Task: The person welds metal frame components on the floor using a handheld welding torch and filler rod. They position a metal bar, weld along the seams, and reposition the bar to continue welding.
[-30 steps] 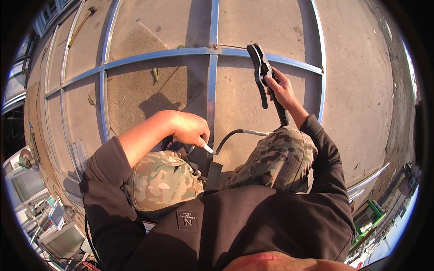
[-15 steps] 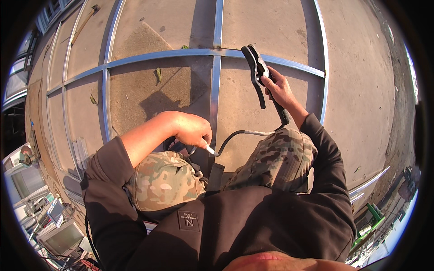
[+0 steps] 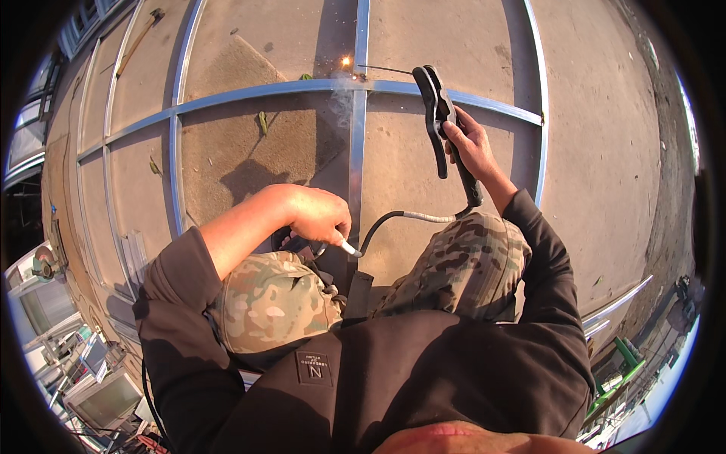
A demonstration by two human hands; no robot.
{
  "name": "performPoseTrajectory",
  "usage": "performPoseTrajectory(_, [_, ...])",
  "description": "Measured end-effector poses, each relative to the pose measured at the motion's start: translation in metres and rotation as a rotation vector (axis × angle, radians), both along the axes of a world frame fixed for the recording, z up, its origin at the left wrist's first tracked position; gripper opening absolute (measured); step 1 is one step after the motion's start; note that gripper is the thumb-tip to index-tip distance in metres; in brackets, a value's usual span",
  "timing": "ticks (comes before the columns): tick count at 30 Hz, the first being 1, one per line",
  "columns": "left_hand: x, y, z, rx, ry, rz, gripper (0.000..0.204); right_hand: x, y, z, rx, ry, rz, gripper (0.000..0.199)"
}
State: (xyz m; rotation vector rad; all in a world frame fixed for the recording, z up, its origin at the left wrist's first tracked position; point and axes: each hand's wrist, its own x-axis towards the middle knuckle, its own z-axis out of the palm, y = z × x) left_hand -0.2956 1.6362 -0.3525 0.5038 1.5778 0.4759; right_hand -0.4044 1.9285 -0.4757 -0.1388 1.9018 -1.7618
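My right hand [image 3: 470, 142] is closed around a black welding electrode holder [image 3: 436, 113], right of the middle bar. From its jaws a thin electrode [image 3: 389, 69] points left, its tip by a joint of the silvery metal frame [image 3: 257, 93]. Orange sparks [image 3: 346, 61] glow just left of that joint, and faint smoke [image 3: 342, 106] hangs below them. Close to my left knee, my left hand [image 3: 321, 216] grips the welding cable [image 3: 378, 227] where a white wrapped part [image 3: 349, 248] shows. The cable runs from there to the holder's handle.
Bars of the frame cross the concrete ground [image 3: 605, 151] around me. A flat brown sheet [image 3: 227, 159] lies under the frame on the left. At the far left rests a hammer [image 3: 140, 41]. Clutter with glazed panels [image 3: 106, 401] fills the lower left; a green metal object [image 3: 628, 363] stands lower right.
Sparks and smoke have appeared at the frame joint. The holder has shifted slightly right and tilted, and its electrode now shows. My left hand has barely moved.
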Motion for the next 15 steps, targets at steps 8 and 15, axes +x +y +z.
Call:
performPoseTrajectory(8, [-0.0020, 0.0010, -0.0010, 0.054, 0.008, -0.020, 0.027, 0.0049, 0.0052, -0.0018, 0.099, -0.022, 0.083, 0.060])
performPoseTrajectory(15, [-0.0029, 0.0034, 0.0050, 0.045, -0.007, 0.002, 0.026, 0.0048, 0.0045, -0.0028, 0.107, -0.038, 0.128, 0.061])
